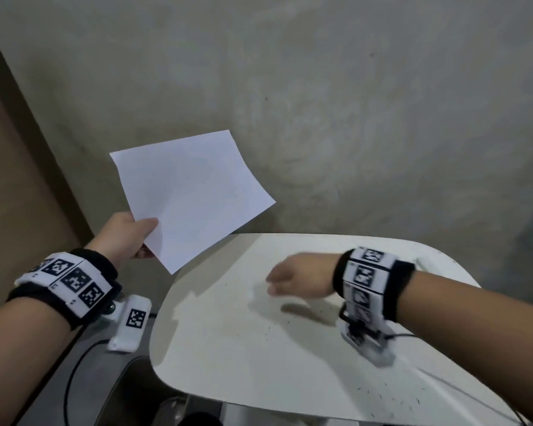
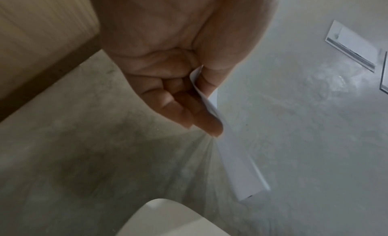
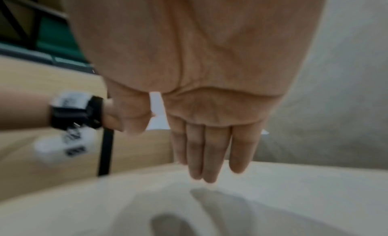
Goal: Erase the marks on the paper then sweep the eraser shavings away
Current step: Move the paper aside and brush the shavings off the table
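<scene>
My left hand (image 1: 126, 238) pinching the paper (image 1: 191, 195) by its near corner, sheet lifted off the white table (image 1: 228, 364) over the floor, my right hand (image 1: 299, 278) flat, fingers (image 3: 210, 156) straight together above scattered eraser shavings (image 1: 382, 395)

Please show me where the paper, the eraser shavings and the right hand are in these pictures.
paper (image 1: 194, 195), head view, middle of the white sheet.
eraser shavings (image 1: 391, 398), head view, dark specks on the near right of the tabletop.
right hand (image 3: 212, 115), right wrist view, on the palm.
</scene>
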Demonstrator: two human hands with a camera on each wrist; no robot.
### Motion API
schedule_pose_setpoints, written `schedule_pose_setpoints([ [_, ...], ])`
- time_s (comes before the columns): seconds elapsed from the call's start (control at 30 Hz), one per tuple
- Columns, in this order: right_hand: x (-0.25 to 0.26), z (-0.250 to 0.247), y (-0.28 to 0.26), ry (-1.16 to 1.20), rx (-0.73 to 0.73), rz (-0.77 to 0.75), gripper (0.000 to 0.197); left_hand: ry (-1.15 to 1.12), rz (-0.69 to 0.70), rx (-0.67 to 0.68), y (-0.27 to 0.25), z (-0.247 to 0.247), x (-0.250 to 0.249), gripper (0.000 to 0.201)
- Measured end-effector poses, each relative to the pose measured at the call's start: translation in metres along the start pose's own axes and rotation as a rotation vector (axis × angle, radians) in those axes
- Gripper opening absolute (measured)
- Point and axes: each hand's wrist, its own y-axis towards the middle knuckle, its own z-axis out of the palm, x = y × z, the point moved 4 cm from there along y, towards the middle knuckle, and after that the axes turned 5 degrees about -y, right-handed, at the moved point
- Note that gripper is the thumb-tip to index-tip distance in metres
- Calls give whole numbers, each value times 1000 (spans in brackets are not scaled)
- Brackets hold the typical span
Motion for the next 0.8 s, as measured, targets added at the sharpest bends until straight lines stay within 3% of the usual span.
schedule_pose_setpoints([
  [0.1, 0, -2, 50, -185, -7, 78, 60, 16, 3, 0, -2, 0, 6, 20],
  [0.17, 21, 10, 66, -224, 36, 0, 72, 36, -3, 5, -6, 2, 7, 22],
  [0.3, 59, 33, 39, -299, 140, -243, 77, 73, -8, 40, -6, -2, 13, 25],
  [0.37, 53, 37, 13, -290, 239, -262, 70, 54, -18, 68, -5, -4, 15, 21],
  [0.47, 26, 20, -24, -116, 245, -149, 46, 46, -31, 89, -5, -6, 15, 17],
  [0.53, 12, 3, -31, 1, 124, -68, 36, 50, -33, 99, -8, -1, 13, 19],
  [0.63, 3, -16, -15, 3, -64, 67, 41, 25, -19, 120, -14, 16, 5, 19],
  [0.7, 4, -16, -1, -98, -43, 146, 50, -2, 6, 155, -20, 30, -2, 18],
  [0.8, 20, -8, 4, -99, -42, 101, 54, -36, 46, 211, -27, 50, -10, 20],
])
